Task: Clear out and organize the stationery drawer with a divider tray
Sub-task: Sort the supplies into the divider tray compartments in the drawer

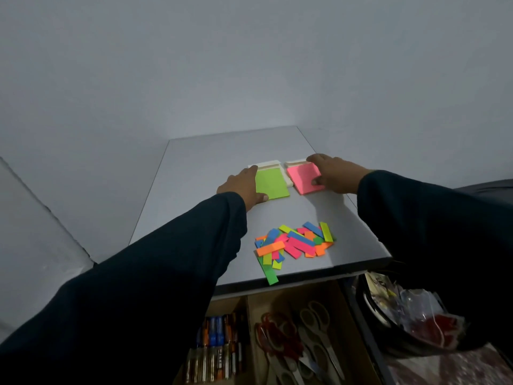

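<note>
Behind the heap of sticky flags, on the tabletop: green pad, long axis running away, pinched by left hand at its left edge; pink pad just right, gripped by right hand. Divider tray lower, nearer than the heap.

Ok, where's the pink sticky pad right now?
In the head view, the pink pad lies on the table's far right, held by the right hand, beside the green pad.
</note>
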